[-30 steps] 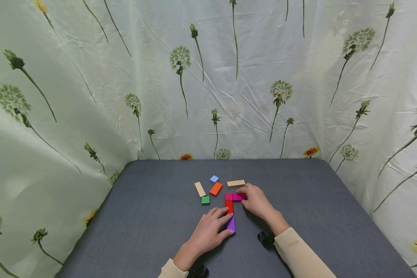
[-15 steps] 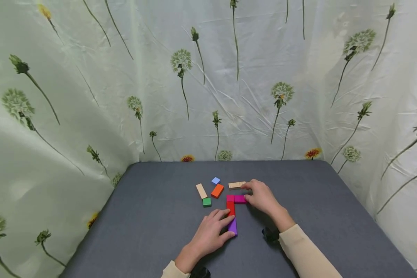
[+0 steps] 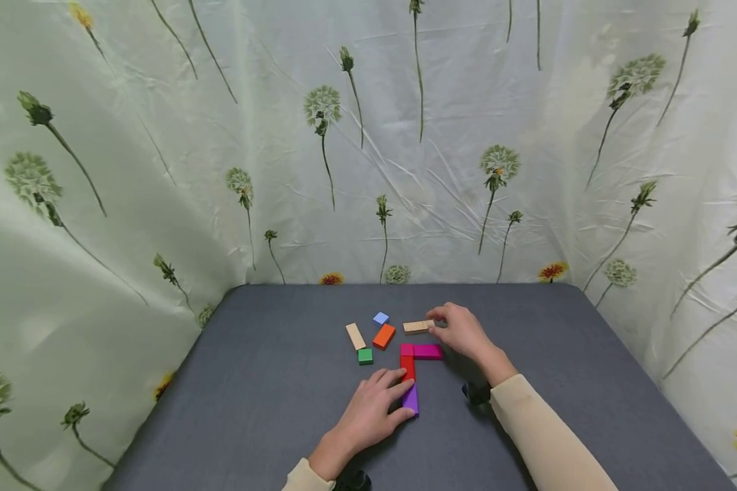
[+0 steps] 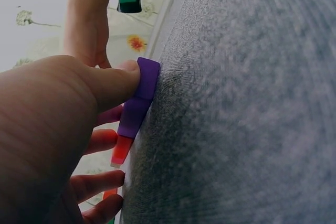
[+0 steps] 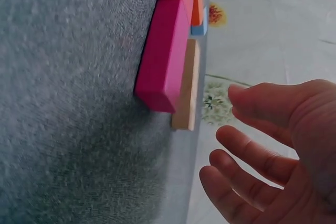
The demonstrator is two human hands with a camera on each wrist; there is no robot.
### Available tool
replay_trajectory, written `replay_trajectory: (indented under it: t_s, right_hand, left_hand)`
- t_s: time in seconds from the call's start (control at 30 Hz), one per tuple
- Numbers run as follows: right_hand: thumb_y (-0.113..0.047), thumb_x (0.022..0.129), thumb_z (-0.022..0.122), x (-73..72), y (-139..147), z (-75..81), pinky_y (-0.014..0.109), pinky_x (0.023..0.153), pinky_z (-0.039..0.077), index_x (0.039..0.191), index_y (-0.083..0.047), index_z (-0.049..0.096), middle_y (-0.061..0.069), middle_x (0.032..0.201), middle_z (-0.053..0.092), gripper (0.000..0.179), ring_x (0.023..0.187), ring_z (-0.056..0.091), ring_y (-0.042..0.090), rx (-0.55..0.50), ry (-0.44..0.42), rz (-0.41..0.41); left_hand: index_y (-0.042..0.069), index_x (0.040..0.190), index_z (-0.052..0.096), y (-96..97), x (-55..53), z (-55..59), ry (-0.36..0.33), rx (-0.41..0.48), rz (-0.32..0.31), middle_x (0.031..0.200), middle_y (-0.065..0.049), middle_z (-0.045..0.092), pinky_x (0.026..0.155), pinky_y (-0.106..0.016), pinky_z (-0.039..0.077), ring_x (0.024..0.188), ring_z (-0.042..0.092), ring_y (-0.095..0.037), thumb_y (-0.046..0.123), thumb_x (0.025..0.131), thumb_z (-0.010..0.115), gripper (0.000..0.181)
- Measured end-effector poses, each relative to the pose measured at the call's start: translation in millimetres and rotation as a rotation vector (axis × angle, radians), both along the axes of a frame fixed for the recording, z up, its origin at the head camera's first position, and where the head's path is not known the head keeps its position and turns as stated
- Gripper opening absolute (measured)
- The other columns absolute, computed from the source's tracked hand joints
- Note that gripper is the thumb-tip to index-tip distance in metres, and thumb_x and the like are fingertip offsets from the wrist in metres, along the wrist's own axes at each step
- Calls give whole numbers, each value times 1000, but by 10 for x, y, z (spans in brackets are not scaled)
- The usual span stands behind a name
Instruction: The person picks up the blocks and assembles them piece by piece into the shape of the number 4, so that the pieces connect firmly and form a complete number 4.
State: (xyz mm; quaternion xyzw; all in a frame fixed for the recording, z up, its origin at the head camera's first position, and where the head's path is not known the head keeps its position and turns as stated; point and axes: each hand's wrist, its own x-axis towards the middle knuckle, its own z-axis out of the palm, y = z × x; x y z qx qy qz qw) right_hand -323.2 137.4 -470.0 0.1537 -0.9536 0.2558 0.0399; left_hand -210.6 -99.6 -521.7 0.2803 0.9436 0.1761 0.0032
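In the head view a purple block (image 3: 409,401), a red block (image 3: 408,368) and a pink block (image 3: 407,350) form a row, with a magenta block (image 3: 428,352) extending right from the pink one. My left hand (image 3: 371,409) rests along the row, its thumb touching the near end of the purple block and its fingertips at the red and purple blocks. Fingers loosely bent, my right hand (image 3: 463,334) hovers by the right end of a plain wooden block (image 3: 417,327). The right wrist view shows that hand (image 5: 262,156) apart from the blocks.
Left of the row lie a green block (image 3: 365,356), an orange block (image 3: 383,336), a blue block (image 3: 381,318) and a second wooden block (image 3: 355,337). All are on a dark grey table (image 3: 252,382). A flowered curtain (image 3: 270,136) hangs behind.
My right hand has let go of the magenta block and moved back to the right end of the plain wooden block. The left hand stays at the row.
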Motion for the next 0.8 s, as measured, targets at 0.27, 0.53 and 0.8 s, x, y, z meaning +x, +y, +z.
replay_trajectory:
  t_s: [0.27,0.53,0.8]
  right_hand:
    - [-20,93,75,-168,29,-31,48,84,52,122,-12,73,8,108,66,31,99,63,26,13,-36,22]
    - [-24,96,70,-253,108,-136,49,90,51,128,-15,70,8,115,69,33,106,64,27,21,-137,55]
    - [-27,98,67,-270,110,-244,48,86,49,128,-16,70,6,109,63,32,101,59,25,21,-96,59]
  left_hand:
    - [30,146,55,-1,4,11,0,3,0,151,6,46,99,-50,43,133,44,-23,51,94,65,57]
    - [31,146,55,-3,6,12,-10,1,-1,151,6,46,99,-51,43,133,44,-23,52,94,65,57]
    - [32,146,55,2,9,17,-17,-3,2,151,7,46,99,-52,43,133,44,-22,53,94,65,57]
